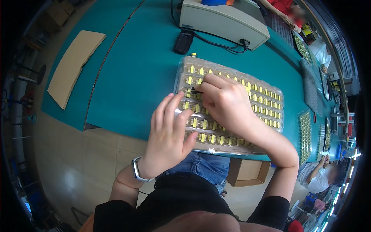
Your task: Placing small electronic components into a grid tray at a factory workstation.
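A clear plastic tray (178, 101) lies on the green tabletop in front of me, filled with rows of small yellow parts (204, 123) that look like coils or transformers. My right hand (228, 98) reaches over the tray with its fingers closed on a thin dark tool (194, 91). The tool's tip is at a part near the tray's left edge; most of it is hidden in my fingers, so its kind cannot be made out. My left hand (166, 125) lies open at the tray's left edge, fingers stretched out, fingertips near that same part.
One loose yellow part (194, 55) sits behind the tray. Further back are a black holder (183, 41), cables and a large beige machine (224, 25). Cardboard (75, 65) lies at the left. More filled trays (305, 135) and co-workers are at the right. An open box (249, 173) stands below the table edge.
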{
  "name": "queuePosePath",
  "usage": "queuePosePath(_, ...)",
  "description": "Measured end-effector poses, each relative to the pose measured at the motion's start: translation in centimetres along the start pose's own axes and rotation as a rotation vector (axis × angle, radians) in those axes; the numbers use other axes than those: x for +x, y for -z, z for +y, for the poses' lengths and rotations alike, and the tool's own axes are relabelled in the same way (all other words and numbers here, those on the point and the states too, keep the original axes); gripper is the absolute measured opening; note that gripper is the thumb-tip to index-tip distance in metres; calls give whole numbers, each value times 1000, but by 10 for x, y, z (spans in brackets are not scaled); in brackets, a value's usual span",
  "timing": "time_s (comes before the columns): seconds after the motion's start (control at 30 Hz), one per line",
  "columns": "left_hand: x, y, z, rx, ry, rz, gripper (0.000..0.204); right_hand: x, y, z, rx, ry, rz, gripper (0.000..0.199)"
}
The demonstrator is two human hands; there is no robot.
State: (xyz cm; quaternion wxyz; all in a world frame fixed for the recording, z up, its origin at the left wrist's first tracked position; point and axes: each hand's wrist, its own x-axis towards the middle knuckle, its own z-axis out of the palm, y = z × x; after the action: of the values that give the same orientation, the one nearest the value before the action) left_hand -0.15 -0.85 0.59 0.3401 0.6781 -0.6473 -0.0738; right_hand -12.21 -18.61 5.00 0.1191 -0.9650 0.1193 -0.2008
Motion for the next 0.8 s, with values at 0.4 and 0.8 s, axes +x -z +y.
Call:
queuePosePath(0.4, 0, 0, -1, -9, 0, -9, 44, 2, -4, 0, -11, 42, 18, 18)
queuePosePath(0.8, 0, 1, -1, -8, -3, -14, 44, 0, -2, -3, 29, 44, 16, 20)
